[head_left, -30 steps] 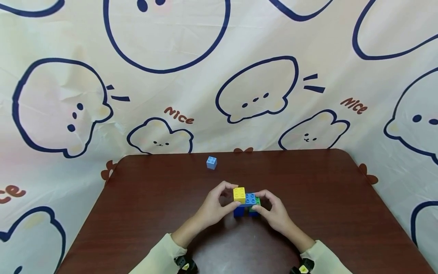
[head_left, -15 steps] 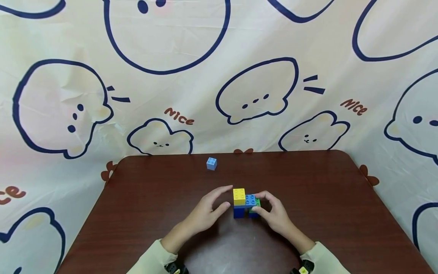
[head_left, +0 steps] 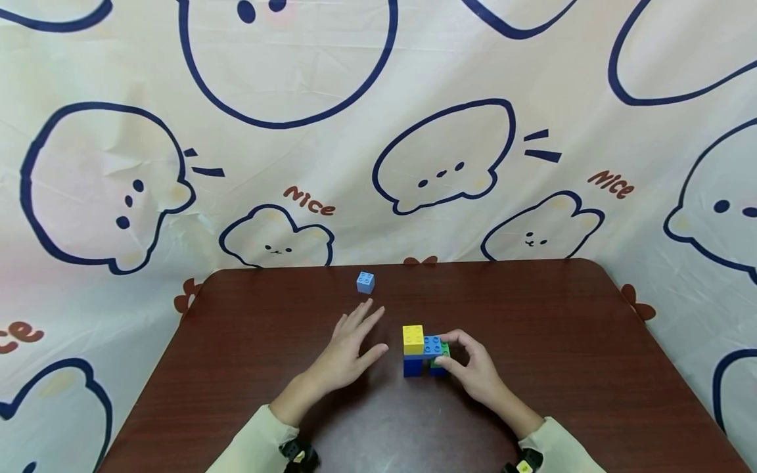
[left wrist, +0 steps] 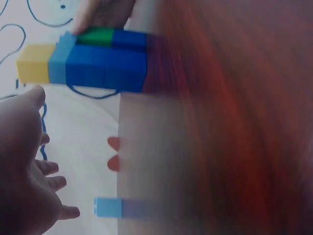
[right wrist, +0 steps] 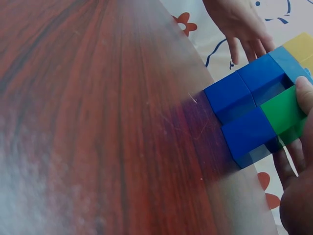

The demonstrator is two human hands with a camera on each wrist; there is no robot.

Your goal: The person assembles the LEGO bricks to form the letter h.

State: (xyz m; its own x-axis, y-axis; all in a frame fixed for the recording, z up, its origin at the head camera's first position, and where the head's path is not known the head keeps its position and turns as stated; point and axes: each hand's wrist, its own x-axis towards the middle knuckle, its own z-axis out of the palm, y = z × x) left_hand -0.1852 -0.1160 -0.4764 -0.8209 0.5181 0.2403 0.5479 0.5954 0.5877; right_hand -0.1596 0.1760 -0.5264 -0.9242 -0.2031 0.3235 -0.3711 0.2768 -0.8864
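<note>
A small structure of toy building blocks stands near the table's middle. Two stacked dark blue blocks (right wrist: 232, 100) form one leg; a green block (right wrist: 283, 112) on a dark blue one forms the other. Across both lies a lighter blue block (head_left: 433, 344), with a yellow block (head_left: 412, 339) on its left end. My right hand (head_left: 476, 371) pinches the structure's right side between thumb and fingers. Left of it, my left hand (head_left: 343, 358) is spread with straight fingers and holds nothing. Beyond its fingertips sits a single light blue block (head_left: 365, 282), apart from the hand.
The brown wooden table (head_left: 266, 322) has its far edge just behind the single light blue block. A pale curtain (head_left: 355, 151) with cartoon drawings hangs behind the table and along its sides.
My left hand has let go of the yellow block's side, drawn back left, then moved forward with its fingers spreading toward the single light blue block. My right hand keeps its place on the structure.
</note>
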